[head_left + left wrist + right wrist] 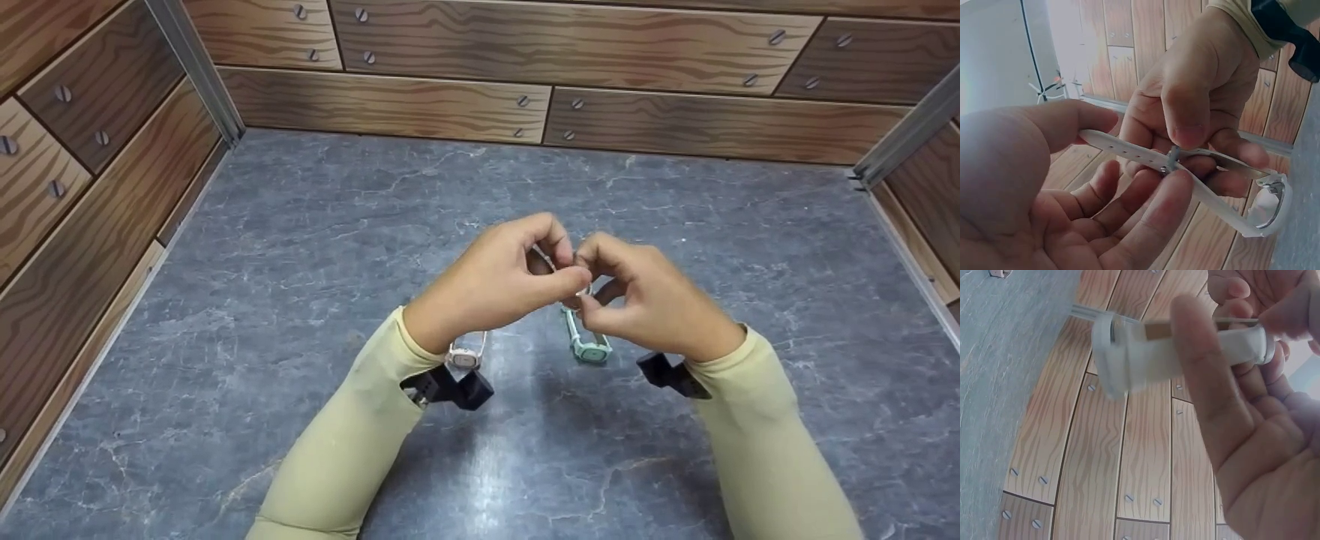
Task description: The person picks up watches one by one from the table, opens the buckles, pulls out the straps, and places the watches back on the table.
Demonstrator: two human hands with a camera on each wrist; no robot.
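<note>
A white wristwatch (1269, 205) is held in the air between both hands. My left hand (499, 277) pinches the strap, whose holed tail (1120, 149) sticks out past the buckle (1172, 159) in the left wrist view. My right hand (652, 304) grips the strap around the buckle, with its thumb beside it. In the right wrist view a right finger crosses the white strap (1154, 357), and the watch case (1107, 357) hangs free, blurred. Seen from the head, the fingers hide most of this watch. Below the hands lies a mint green watch (592, 352).
A pale pink watch (465, 358) lies on the dark marbled table (360, 202), partly behind the left wrist. Wood-patterned walls (420, 101) enclose the table at the back and sides. Black wrist cameras (472, 388) are strapped below both hands.
</note>
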